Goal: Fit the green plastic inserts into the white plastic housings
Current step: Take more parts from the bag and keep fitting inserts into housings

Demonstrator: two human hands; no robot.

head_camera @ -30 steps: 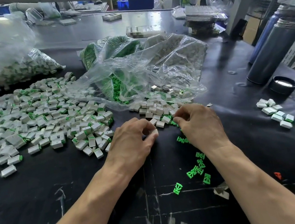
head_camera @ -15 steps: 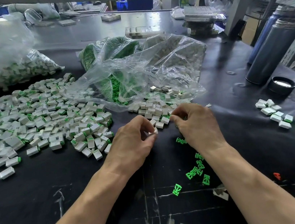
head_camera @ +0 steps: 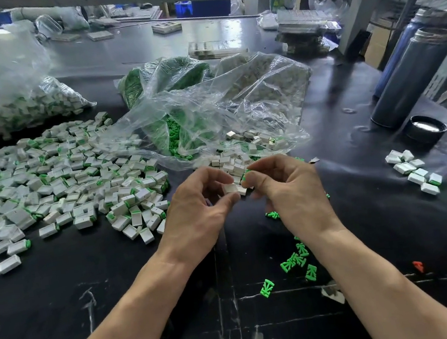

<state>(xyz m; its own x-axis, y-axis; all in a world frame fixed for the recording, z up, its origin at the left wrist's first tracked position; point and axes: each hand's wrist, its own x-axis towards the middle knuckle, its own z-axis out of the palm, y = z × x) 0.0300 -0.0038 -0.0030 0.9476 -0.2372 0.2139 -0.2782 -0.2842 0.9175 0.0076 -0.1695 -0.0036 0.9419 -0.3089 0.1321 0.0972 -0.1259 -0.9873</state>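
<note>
My left hand (head_camera: 196, 210) pinches a white housing (head_camera: 230, 188) between thumb and fingers, raised above the black table. My right hand (head_camera: 291, 188) pinches a green insert (head_camera: 245, 176) at its fingertips, right beside the housing's end. Loose green inserts (head_camera: 295, 262) lie on the table below my right wrist. A small pile of empty white housings (head_camera: 232, 162) sits just behind my hands. A wide spread of housings with green inserts fitted (head_camera: 61, 192) covers the table to the left.
A crumpled clear bag (head_camera: 208, 108) holding green inserts and white housings lies behind the hands. Another bag of parts (head_camera: 21, 111) sits far left. A small group of fitted housings (head_camera: 415, 171), a dark cap (head_camera: 426, 128) and tall flasks (head_camera: 410, 77) stand at right.
Both hands have lifted off the table and come together. The left now holds a white housing in plain sight, and the right has brought a green insert up to it.
</note>
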